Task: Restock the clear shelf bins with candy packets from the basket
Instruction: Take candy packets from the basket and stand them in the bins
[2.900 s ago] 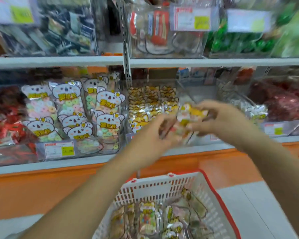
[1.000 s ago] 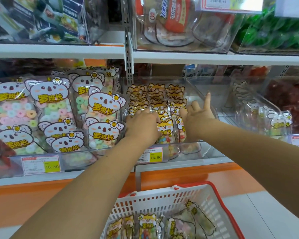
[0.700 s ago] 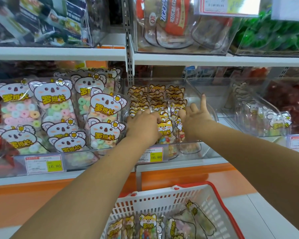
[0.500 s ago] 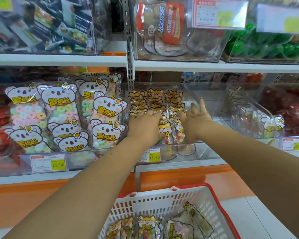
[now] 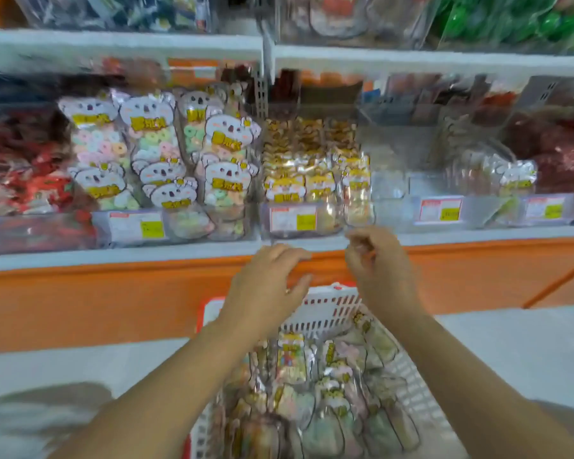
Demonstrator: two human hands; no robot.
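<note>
**Left grip point(image 5: 269, 286) and right grip point(image 5: 380, 270) empty over the basket point(image 5: 322, 313)**

Both grips hang side by side without touching, fingers loosely curled and released, grasping nothing. Beneath them the white, red-rimmed basket holds a heap of candy packets point(image 5: 292, 359). Just past the fingertips runs the white shelf edge point(image 5: 179, 253), above an orange panel point(image 5: 113, 299). On that shelf the clear bin point(image 5: 328, 223) straight ahead stands stocked with rows of yellow-labelled packets point(image 5: 315, 187), a price label point(image 5: 292, 218) on its front. Koala-faced packets point(image 5: 226, 137) fill the bin to its left.
</note>
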